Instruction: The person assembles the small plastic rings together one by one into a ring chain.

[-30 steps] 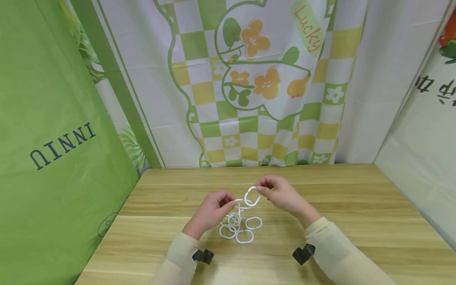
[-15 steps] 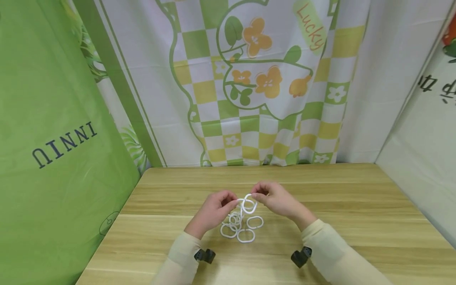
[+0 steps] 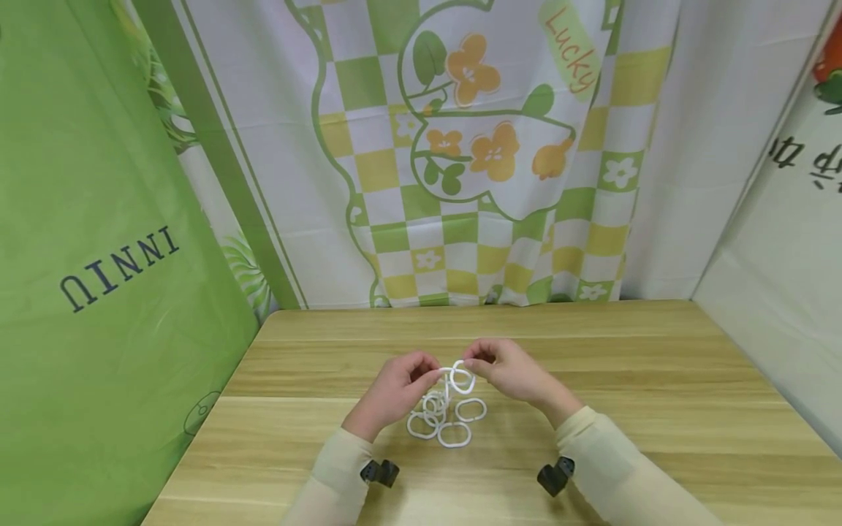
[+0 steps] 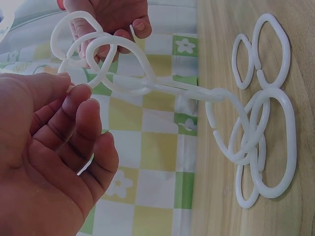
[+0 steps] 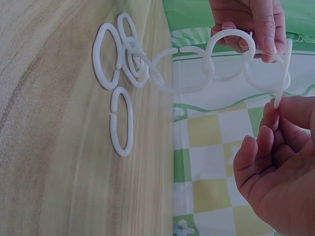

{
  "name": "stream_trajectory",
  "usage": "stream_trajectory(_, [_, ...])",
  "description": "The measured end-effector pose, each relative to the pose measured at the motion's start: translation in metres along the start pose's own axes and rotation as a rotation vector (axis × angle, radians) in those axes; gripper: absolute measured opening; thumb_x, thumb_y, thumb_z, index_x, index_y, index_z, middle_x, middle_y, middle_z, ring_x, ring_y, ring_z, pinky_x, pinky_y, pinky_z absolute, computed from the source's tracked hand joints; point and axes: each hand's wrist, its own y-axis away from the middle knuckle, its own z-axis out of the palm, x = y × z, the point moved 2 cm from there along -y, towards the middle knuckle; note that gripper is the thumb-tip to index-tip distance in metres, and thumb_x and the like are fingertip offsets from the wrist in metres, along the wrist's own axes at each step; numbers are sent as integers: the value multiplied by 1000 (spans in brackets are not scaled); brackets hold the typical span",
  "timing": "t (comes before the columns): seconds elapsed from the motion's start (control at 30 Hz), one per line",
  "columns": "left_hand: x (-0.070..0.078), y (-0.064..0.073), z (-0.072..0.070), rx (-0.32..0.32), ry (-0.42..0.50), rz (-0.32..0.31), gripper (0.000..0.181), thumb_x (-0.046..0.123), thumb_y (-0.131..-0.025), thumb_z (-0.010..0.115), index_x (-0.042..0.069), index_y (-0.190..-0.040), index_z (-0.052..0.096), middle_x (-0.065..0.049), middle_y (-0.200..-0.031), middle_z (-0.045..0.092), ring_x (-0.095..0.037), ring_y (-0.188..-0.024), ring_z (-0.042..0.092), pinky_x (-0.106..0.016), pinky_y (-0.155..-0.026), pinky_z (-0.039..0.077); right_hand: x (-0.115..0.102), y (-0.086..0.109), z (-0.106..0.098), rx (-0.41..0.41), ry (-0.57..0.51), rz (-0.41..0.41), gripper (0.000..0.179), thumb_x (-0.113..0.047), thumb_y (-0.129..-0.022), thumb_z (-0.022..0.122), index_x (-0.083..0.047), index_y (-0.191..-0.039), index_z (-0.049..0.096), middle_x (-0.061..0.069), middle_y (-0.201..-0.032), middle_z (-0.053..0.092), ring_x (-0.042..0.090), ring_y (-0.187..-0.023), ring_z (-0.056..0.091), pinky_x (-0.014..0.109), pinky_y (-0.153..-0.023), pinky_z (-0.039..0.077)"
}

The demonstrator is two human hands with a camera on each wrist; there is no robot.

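My left hand (image 3: 397, 387) pinches one white oval ring (image 5: 256, 84) between thumb and index finger, above the table. Like a split shower curtain ring, each has a small gap in its side. From it a chain of linked rings (image 4: 187, 89) hangs to a small pile (image 4: 293, 147) on the wood. Thumb and fingertips of my right hand (image 3: 509, 369) pinch another white ring (image 5: 283, 73), which crosses the left-held one. Whether the two are linked, I cannot tell. Two separate rings lie by the pile, one nearer me (image 3: 454, 446) and one to its right (image 3: 470, 421).
The wooden table (image 3: 625, 387) ends at a checked curtain (image 3: 460, 263) behind. A green cloth (image 3: 118, 365) hangs on the left and a pale one (image 3: 783, 292) on the right. Small black cameras (image 3: 379, 473) sit at both wrists.
My right hand has moved slightly left and toward me, bringing its ring closer over the left-held ring. The left hand has hardly moved, and the table rings lie as before.
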Motion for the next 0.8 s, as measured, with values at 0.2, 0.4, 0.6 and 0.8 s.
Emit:
stream_trajectory(0.2, [0,0,0,9,6,1,10,23,-99,61,15,-97,65,3,-79,62,-9,-67,52,-25,-59,46,2,-1,4,-6,-11,-4,8,-13,-97,61,-7,-97,66,7,-89,64,27,-86,57,37,-75,47])
stream_trajectory(0.4, [0,0,-1,16,13,14,9,22,-99,61,15,-97,65,4,-78,61,-10,-66,52,-25,-58,45,5,-1,6,8,-13,13,10,-12,-98,60,-5,-101,66,7,-93,65,22,-87,58,37,-77,47])
stream_trajectory(0.6, [2,1,-3,-18,13,8,6,22,-97,64,17,-95,67,9,-80,62,-10,-67,55,-27,-60,48,4,-1,4,59,19,44,23,-18,-101,57,-5,-118,66,7,-109,66,21,-99,59,37,-82,49])
stream_trajectory(0.8, [1,1,-1,-47,-1,5,12,22,-97,63,12,-94,68,8,-79,62,-9,-69,56,-27,-62,49,5,-1,3,79,15,60,18,-17,-101,56,-5,-110,67,5,-98,65,25,-88,56,33,-71,47])
